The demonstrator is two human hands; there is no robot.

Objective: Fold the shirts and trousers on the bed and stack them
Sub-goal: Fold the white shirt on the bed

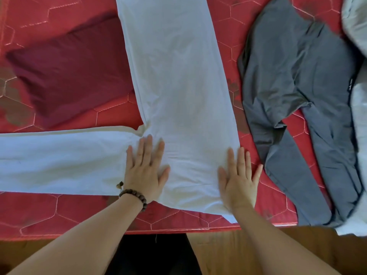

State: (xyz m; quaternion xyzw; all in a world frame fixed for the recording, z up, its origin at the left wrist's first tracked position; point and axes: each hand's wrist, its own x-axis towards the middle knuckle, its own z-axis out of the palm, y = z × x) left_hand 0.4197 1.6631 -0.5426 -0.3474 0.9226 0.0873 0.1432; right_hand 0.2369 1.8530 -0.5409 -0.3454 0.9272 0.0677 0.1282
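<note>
White trousers (178, 80) lie spread on the red quilted bed (59, 211), one leg running away from me and the other leg (59, 159) stretched out to the left. My left hand (146, 171) rests flat, fingers apart, on the cloth where the two legs meet. My right hand (239, 181) lies flat on the trousers' right edge near the waist. A folded maroon garment (73, 72) sits at the left. Crumpled grey trousers (301, 100) lie at the right.
Pale grey-white fabric (357, 46) is heaped at the far right edge of the bed. The bed's front edge runs across the lower view, with a wooden floor (278, 247) below it. A bead bracelet is on my left wrist.
</note>
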